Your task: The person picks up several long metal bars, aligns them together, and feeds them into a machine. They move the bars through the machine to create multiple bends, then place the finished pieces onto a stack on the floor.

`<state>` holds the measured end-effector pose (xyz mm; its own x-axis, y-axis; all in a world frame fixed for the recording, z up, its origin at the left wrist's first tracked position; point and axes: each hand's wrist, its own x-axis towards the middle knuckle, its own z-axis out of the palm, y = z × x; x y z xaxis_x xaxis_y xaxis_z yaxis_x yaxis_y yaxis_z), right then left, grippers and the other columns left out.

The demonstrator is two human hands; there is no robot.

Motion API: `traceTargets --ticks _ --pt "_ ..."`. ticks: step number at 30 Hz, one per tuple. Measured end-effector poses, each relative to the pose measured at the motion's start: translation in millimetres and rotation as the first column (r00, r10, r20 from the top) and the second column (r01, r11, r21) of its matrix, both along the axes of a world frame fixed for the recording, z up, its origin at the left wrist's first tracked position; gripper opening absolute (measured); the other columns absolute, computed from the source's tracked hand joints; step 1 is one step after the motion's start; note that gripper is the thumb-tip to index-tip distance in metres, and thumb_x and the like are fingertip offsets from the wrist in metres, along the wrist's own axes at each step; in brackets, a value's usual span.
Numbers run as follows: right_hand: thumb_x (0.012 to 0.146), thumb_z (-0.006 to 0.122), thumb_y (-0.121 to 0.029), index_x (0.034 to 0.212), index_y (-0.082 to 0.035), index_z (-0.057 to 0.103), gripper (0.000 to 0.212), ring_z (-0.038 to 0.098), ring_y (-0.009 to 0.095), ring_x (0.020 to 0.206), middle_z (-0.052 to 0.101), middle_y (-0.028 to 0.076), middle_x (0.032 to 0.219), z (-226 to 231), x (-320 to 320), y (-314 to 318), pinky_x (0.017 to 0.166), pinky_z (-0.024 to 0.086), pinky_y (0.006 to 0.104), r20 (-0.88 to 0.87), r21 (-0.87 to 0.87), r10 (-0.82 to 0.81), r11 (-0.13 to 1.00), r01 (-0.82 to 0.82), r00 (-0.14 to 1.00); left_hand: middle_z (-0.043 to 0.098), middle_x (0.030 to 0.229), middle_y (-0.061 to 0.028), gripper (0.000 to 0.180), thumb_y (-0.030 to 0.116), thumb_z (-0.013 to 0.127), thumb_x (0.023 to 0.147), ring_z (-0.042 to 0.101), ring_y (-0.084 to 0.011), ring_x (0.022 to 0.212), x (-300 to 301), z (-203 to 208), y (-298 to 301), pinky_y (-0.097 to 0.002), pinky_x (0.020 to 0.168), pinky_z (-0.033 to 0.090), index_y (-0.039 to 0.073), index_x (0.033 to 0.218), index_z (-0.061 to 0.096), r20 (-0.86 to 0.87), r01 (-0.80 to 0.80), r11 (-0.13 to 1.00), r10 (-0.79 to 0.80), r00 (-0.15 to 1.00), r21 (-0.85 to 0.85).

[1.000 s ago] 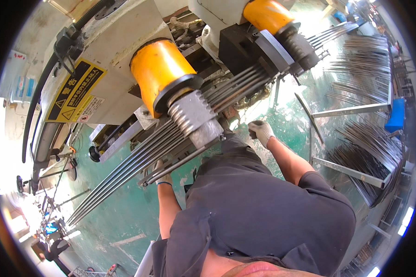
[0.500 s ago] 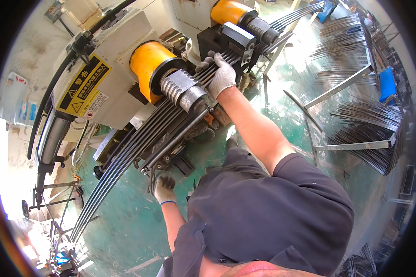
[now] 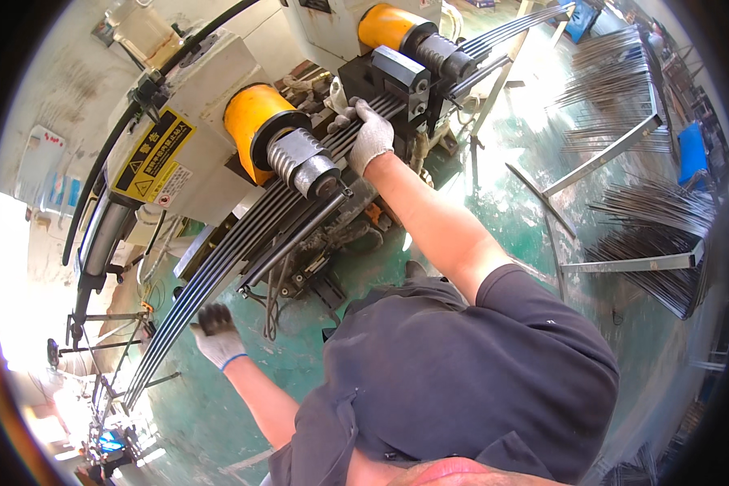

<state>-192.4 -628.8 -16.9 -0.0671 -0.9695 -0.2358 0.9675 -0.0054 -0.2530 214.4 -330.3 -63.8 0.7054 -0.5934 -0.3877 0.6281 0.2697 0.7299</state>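
A bundle of several long dark metal rods (image 3: 190,308) runs slantwise through a bending machine, from lower left to upper right. My right hand (image 3: 373,139), in a whitish knitted glove, is wrapped over the rods between the two yellow-hooded rollers, its fingers partly hidden behind them. My left hand (image 3: 219,336), in a glove with dark fingers and a blue-edged cuff, is beside the lower left stretch of rods. It holds nothing, its thumb is apart from the half-bent fingers, and I cannot tell whether it touches a rod. The nearer ribbed roller (image 3: 304,162) presses close above the rods.
A black clamp block (image 3: 401,77) stands beyond my right hand, beside the farther yellow hood (image 3: 393,26). A thin bar (image 3: 300,235) juts along the machine's near side. Metal racks (image 3: 632,266) with piles of bent rods stand on the right. A black hose (image 3: 109,154) arches at left.
My left hand has moved left and outward, from beside the hanging cables to beside the rods. My right hand remains on the rods, and the view has shifted slightly.
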Motion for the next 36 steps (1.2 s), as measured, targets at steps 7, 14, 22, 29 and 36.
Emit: traceTargets --ticks 7,14,22,29,36 --pt "0.111 0.051 -0.019 0.113 -0.009 0.059 0.012 0.054 0.022 0.067 0.053 0.002 0.078 0.2 1.0 -2.9 0.072 0.052 0.0448 -0.007 0.031 0.006 1.000 -0.006 1.000 0.061 0.133 -0.0199 0.051 0.047 0.052 0.109 0.058 -0.0352 0.127 -36.2 138.6 -51.1 -0.0520 0.114 0.046 0.003 0.135 0.059 0.269 -0.130 0.970 0.185 0.945 -0.207" --pt "0.110 0.057 -0.018 0.120 -0.004 0.057 0.017 0.054 0.021 0.071 0.051 0.003 0.081 -6.7 -3.9 -3.2 0.071 0.052 0.0438 -0.030 0.057 -0.006 0.998 0.008 1.000 0.052 0.149 -0.0285 0.059 0.044 0.030 0.115 0.049 -0.0460 0.141 -42.4 252.6 -88.8 -0.0613 0.123 0.036 -0.003 0.143 0.051 0.463 -0.018 0.901 0.241 0.853 -0.434" --pt "0.110 0.055 -0.018 0.120 -0.004 0.058 0.017 0.053 0.021 0.073 0.051 0.003 0.082 0.9 -1.0 3.2 0.074 0.053 0.0443 -0.026 0.033 0.007 0.999 -0.006 1.000 0.071 0.123 -0.0217 0.049 0.037 0.043 0.113 0.068 -0.0331 0.115 -103.9 355.5 -144.9 -0.0479 0.103 0.053 -0.003 0.131 0.064 0.825 0.080 0.977 0.123 0.552 -0.199" --pt "0.111 0.053 -0.019 0.115 -0.006 0.057 0.015 0.053 0.021 0.073 0.052 0.002 0.083 2.5 -0.4 3.2 0.074 0.053 0.0454 0.008 0.030 0.037 0.999 -0.037 0.999 0.077 0.116 -0.0161 0.037 0.008 0.046 0.108 0.075 -0.0243 0.104 -158.3 382.4 -194.9 -0.0320 0.096 0.058 0.001 0.135 0.070 0.670 -0.228 0.957 -0.051 -0.740 -0.179" --pt "0.111 0.053 -0.019 0.112 -0.007 0.056 0.012 0.054 0.021 0.074 0.052 0.002 0.083 6.2 -3.4 5.8 0.075 0.053 0.0457 0.014 0.037 0.060 0.997 -0.060 0.998 0.079 0.108 -0.0124 0.036 0.015 0.048 0.106 0.076 -0.0240 0.096 -240.7 389.6 -240.5 -0.0335 0.090 0.058 0.011 0.136 0.068 0.954 0.176 0.977 -0.062 -0.293 0.117"
